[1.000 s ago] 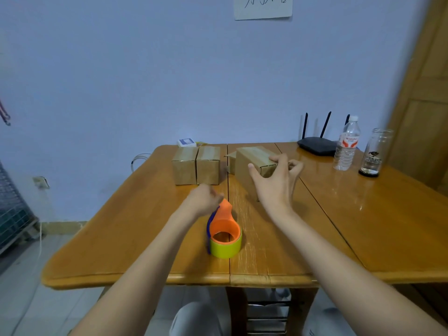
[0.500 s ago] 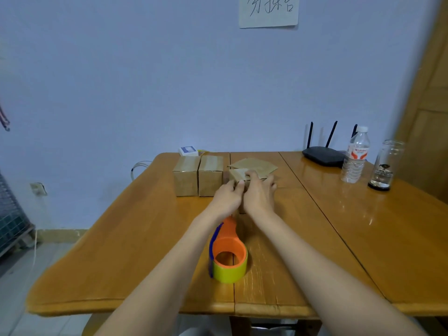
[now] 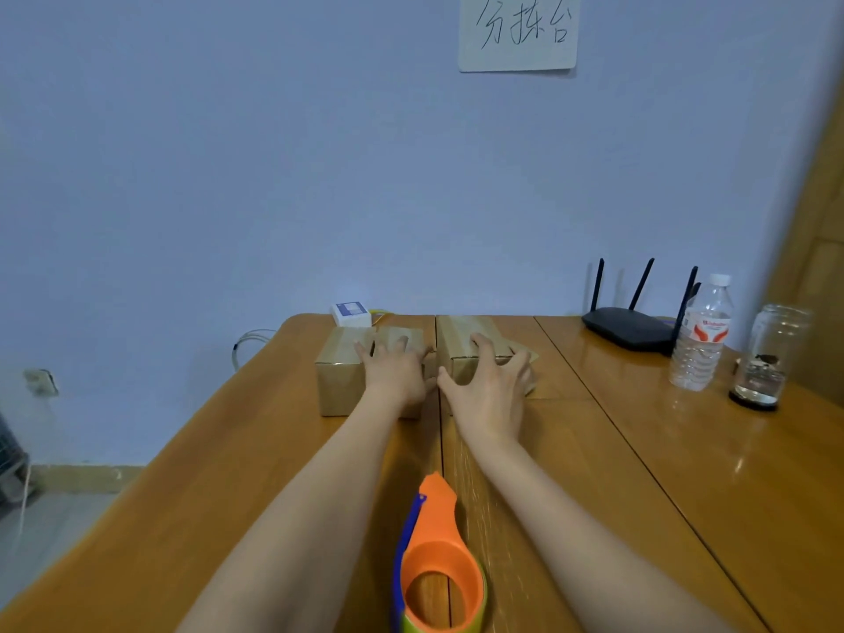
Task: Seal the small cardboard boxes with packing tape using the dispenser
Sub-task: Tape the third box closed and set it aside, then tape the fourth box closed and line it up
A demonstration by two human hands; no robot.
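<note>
Reaching forward across the wooden table [image 3: 192,472], we have both bare forearms stretched out almost parallel, converging toward the far edge by the wall. Our left hand [image 3: 396,372] lies palm down on the top of the left pair of cardboard boxes [image 3: 340,381], its fingers extended and slightly spread over the lids; it presses flat and has nothing wrapped in its grasp. Our right hand [image 3: 491,390] is set against the right cardboard box [image 3: 466,340], fingers splayed wide and bent at the knuckles, with fingertips over the near top edge and the thumb angled inward toward the gap between the boxes. Whether those fingers truly clamp the carton or only rest on it, we cannot tell from this angle. The two hands sit just beside each other, the thumbs nearly meeting over the seam in the tabletop.

Close to us, between our forearms, the tape dispenser [image 3: 436,564] rests on the table untouched: an orange body with a blue side piece and a yellow-green roll at its base, its tapered end aimed toward the boxes.

At the far right stand a black router [image 3: 632,328], a plastic water bottle [image 3: 701,340] and a glass jar [image 3: 767,358]. Behind the left boxes sits a small white device [image 3: 350,312]. A handwritten paper sign [image 3: 518,32] hangs on the wall above.
</note>
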